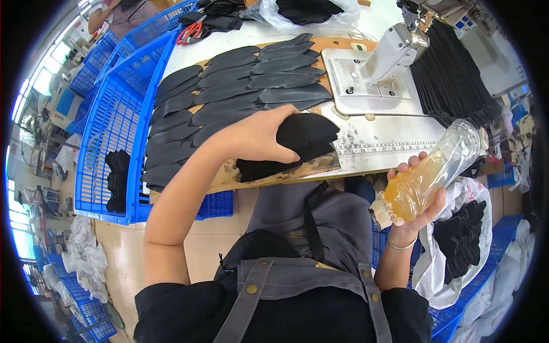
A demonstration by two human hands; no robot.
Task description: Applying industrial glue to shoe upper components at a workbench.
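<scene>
My left hand (pixel 266 134) grips a small stack of black leaf-shaped cut pieces (pixel 309 134) at the table's near edge, thumb on the near side and fingers over the far side. In my right hand (pixel 420 214) is a clear plastic bottle (pixel 429 177) part-filled with amber liquid. It is tilted, its pale, ragged-looking end pointing down and left, off the table edge. Beyond my left hand, rows of overlapping dark cut pieces (pixel 234 86) cover a brown board (pixel 337 44).
A white post-type machine (pixel 394 54) stands at the back right, beside a long black stack (pixel 452 74). Blue crates (pixel 134 166) line the left side. A white bag (pixel 429 268) with black pieces sits at lower right. Red-handled scissors (pixel 190 31) lie far left.
</scene>
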